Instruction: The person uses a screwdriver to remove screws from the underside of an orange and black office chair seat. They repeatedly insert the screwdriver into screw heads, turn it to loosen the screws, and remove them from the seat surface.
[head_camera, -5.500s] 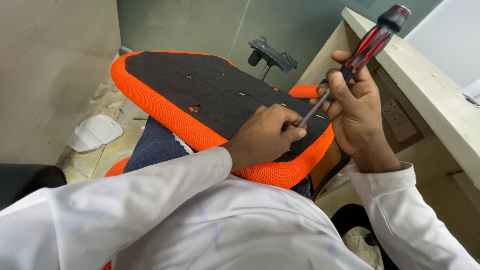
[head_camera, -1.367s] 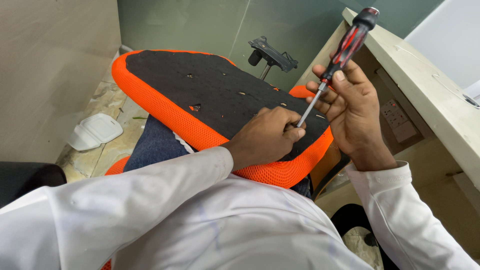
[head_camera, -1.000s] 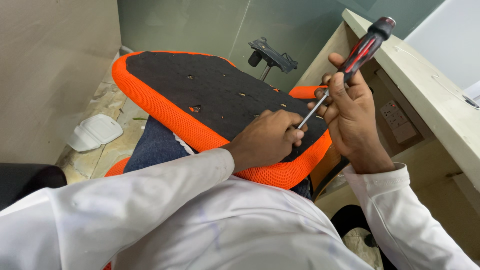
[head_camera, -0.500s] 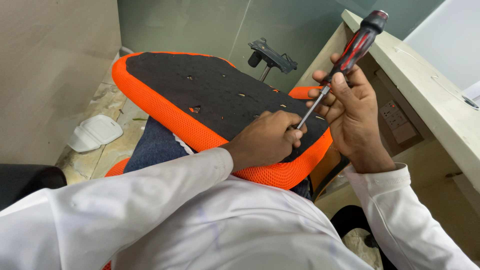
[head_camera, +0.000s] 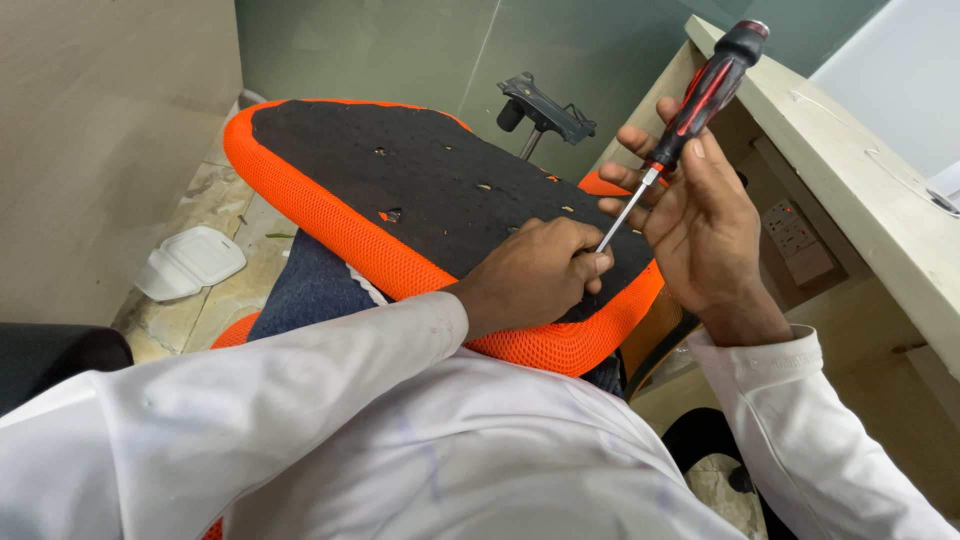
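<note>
We've got the orange-rimmed seat pad (head_camera: 400, 190) upside down across our lap. R hand (head_camera: 700, 215) grips the red-and-black screwdriver (head_camera: 690, 105), tilted, tip down on the pad's black underside. L hand (head_camera: 535, 275) rests curled on the pad, fingers pinching round the shaft tip.

Glossy plastic screwdriver handle (head_camera: 708, 88), bare metal shaft; orange mesh seat (head_camera: 400, 270)

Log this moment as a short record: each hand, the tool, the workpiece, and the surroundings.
left hand: rests on the seat, fingers at the screwdriver tip
right hand: grips the screwdriver near the handle's base
screwdriver: red and black handle, tilted, tip down on the seat
seat cushion: black underside up, orange mesh edge, lying across the lap
surroundings: white container on floor; desk at right
</note>
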